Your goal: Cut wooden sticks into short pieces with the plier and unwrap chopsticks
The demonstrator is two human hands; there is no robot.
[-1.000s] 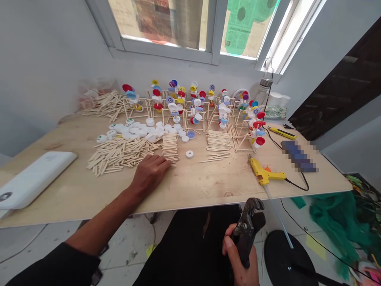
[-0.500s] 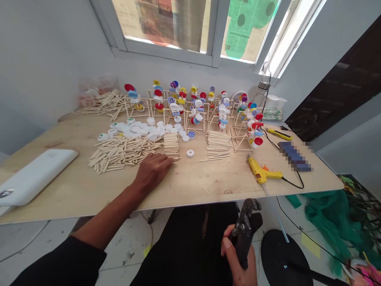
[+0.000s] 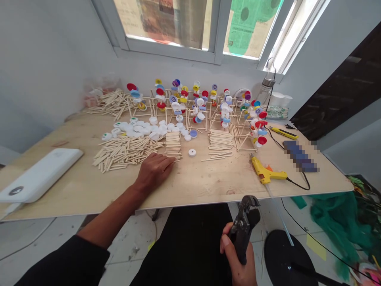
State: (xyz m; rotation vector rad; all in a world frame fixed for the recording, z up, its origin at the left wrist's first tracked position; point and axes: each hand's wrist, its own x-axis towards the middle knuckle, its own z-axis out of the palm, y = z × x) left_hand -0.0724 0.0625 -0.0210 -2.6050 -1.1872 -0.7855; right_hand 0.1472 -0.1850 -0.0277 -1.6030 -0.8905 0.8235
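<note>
My left hand [image 3: 155, 169] lies flat on the wooden table [image 3: 196, 184], fingers stretched, its fingertips touching the near end of a neat stack of wooden sticks [image 3: 173, 144]. A loose heap of sticks [image 3: 125, 153] spreads just to its left. My right hand [image 3: 238, 260] is below the table's front edge, closed round the handles of dark metal pliers [image 3: 244, 224], whose jaws point up. A white bottle cap [image 3: 192, 152] lies on the table right of the stack.
Stick frames with coloured caps [image 3: 202, 107] line the back. White caps [image 3: 139, 129], another stick stack [image 3: 220, 142], a yellow glue gun [image 3: 264, 171] with cord, a yellow cutter [image 3: 282, 132], a white device [image 3: 38, 174] and a black stool [image 3: 285, 258] are around.
Both hands stay almost where they were. The view has shifted slightly, and the pliers sit a little lower and more to the left.
</note>
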